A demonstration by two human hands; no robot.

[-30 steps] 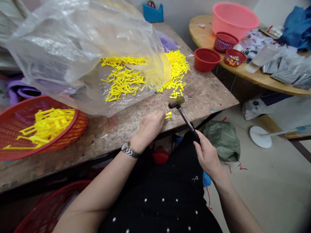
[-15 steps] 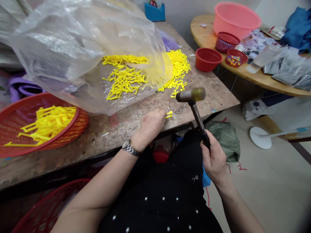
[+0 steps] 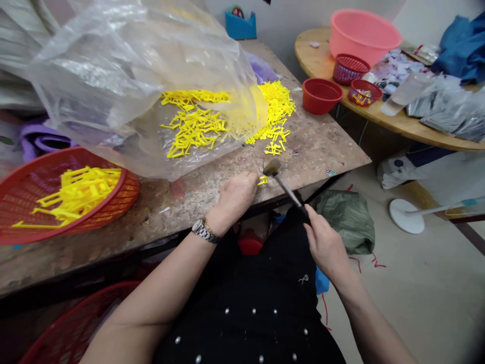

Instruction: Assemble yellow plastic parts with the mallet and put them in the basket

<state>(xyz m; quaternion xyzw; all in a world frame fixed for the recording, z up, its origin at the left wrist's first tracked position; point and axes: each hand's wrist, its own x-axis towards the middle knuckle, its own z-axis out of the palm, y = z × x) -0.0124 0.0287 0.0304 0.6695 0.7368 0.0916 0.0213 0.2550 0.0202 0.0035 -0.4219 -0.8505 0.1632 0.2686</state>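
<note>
My left hand (image 3: 238, 194) rests on the worn workbench (image 3: 197, 197) near its front edge, fingers closed on a small yellow plastic piece (image 3: 262, 180) that pokes out past the fingertips. In my right hand (image 3: 322, 235) is a hammer (image 3: 290, 192), gripped by its dark handle. The hammer's head is down at the yellow piece, just right of my left fingers; I cannot tell whether it touches. Beyond lies a heap of small yellow pieces (image 3: 278, 106). Longer yellow plastic pieces (image 3: 197, 126) lie in the mouth of a large clear plastic bag (image 3: 125, 65).
A red basket (image 3: 129, 189) holding yellow pieces stands at the left. A red bowl (image 3: 322, 96) sits at the bench's right edge. On the round wooden table (image 3: 401, 121) are a pink basin (image 3: 364, 35), small baskets and plastic packets. A green bag (image 3: 346, 222) lies on the floor.
The hammer has swung down and left from above the bench to the yellow piece. My right hand moved slightly left with it; my left hand has stayed in place.
</note>
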